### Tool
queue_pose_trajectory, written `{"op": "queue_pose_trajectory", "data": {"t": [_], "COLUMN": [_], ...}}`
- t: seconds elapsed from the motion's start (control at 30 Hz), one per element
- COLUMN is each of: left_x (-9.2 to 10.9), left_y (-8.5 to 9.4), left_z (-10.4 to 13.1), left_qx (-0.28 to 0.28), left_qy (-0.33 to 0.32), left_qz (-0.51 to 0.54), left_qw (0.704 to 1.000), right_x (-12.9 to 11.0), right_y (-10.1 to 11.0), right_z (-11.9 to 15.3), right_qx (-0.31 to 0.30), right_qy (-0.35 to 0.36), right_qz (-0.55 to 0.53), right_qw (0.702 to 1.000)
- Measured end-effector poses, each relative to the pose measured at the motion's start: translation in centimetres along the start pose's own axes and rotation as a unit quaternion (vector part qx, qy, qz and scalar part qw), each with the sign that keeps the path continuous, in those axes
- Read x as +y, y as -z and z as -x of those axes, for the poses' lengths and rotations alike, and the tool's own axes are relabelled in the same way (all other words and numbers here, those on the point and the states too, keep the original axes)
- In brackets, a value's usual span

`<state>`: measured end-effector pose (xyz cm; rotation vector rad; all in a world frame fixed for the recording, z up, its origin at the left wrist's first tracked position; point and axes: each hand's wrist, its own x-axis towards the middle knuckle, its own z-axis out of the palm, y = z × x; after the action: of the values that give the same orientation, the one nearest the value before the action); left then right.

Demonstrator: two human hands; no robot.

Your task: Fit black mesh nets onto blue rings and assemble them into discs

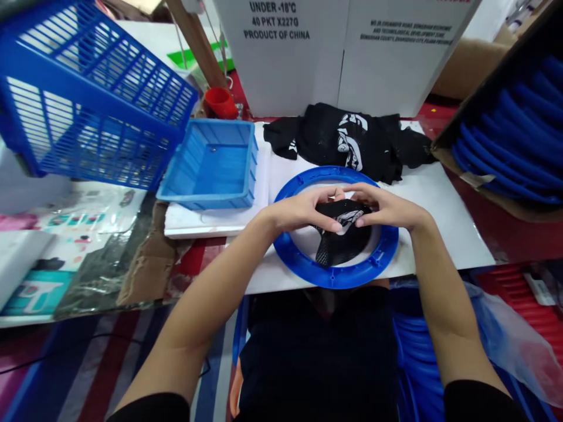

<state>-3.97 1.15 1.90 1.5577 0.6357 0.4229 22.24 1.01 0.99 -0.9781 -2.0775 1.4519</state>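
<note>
Black printed fabric is pinched by your left hand and right hand, both curled above the blue plastic ring.

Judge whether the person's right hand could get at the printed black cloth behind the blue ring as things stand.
Probably yes: the printed black cloth lies just past the blue ring, nothing visibly blocking it. The right hand likely must first release the black fabric it shares with the left hand.
</note>
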Motion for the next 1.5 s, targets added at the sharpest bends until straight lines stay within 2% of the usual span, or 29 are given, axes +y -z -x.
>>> {"op": "queue_pose_trajectory", "data": {"t": [0.07,0.13,0.2,0.27,0.3,0.37,0.43,0.5,0.6,0.67,0.73,0.9,1.0,1.1,1.17,1.23,1.33,1.5], "left_x": [0.7,0.9,0.4,-0.5,-1.0,-1.8,-1.9,-1.7,-1.3,-1.3,-1.5,-1.7,-2.0,-2.6,-3.2,-3.7,-4.2,-4.0], "left_y": [0.0,0.1,0.2,0.3,0.3,0.1,-0.1,-0.1,0.7,1.4,2.0,1.7,1.0,0.6,0.7,0.7,0.7,0.7], "left_z": [0.9,1.2,0.8,0.0,-0.4,-1.1,-1.2,-0.8,-0.2,0.0,0.1,-0.2,-0.8,-1.6,-1.9,-2.0,-2.1,-2.3], "left_qx": [-0.039,-0.062,-0.044,0.013,0.04,0.062,0.044,0.024,-0.005,-0.016,-0.009,0.012,0.096,0.191,0.223,0.228,0.196,0.145], "left_qy": [0.011,0.02,0.001,-0.035,-0.047,-0.039,0.001,0.036,0.053,0.048,0.036,0.024,0.013,-0.002,-0.015,-0.017,0.002,0.024], "left_qz": [0.091,0.093,0.029,-0.091,-0.167,-0.326,-0.447,-0.501,-0.48,-0.448,-0.422,-0.38,-0.366,-0.368,-0.378,-0.39,-0.415,-0.428], "left_qw": [0.995,0.993,0.999,0.995,0.984,0.943,0.894,0.865,0.876,0.893,0.906,0.924,0.926,0.91,0.898,0.892,0.889,0.892], "right_x": [-0.1,-0.1,0.1,0.4,0.6,0.9,1.1,1.4,2.2,2.8,3.2,3.3,3.2,3.2,3.4,3.7,4.7,5.8], "right_y": [0.2,0.2,-0.1,-0.5,-0.7,-1.0,-1.0,-0.8,-0.3,-0.1,-0.1,-0.6,-0.7,-0.4,-0.2,0.1,0.4,1.5], "right_z": [0.3,0.5,0.3,-0.2,-0.6,-1.3,-1.8,-1.9,-1.8,-1.7,-1.7,-1.9,-2.0,-1.9,-1.9,-2.0,-2.3,-1.6], "right_qx": [-0.037,-0.051,-0.033,0.017,0.044,0.092,0.118,0.147,0.205,0.213,0.202,0.221,0.232,0.227,0.22,0.219,0.233,0.186], "right_qy": [-0.015,-0.012,-0.003,-0.001,-0.005,-0.021,-0.042,-0.046,-0.016,0.01,0.036,0.086,0.094,0.113,0.125,0.123,0.072,0.007], "right_qz": [-0.044,-0.107,-0.154,-0.181,-0.194,-0.22,-0.218,-0.16,0.042,0.18,0.252,0.273,0.287,0.303,0.316,0.338,0.369,0.36], "right_qw": [0.998,0.993,0.988,0.983,0.98,0.971,0.968,0.975,0.978,0.96,0.946,0.932,0.925,0.919,0.915,0.907,0.897,0.914]}}
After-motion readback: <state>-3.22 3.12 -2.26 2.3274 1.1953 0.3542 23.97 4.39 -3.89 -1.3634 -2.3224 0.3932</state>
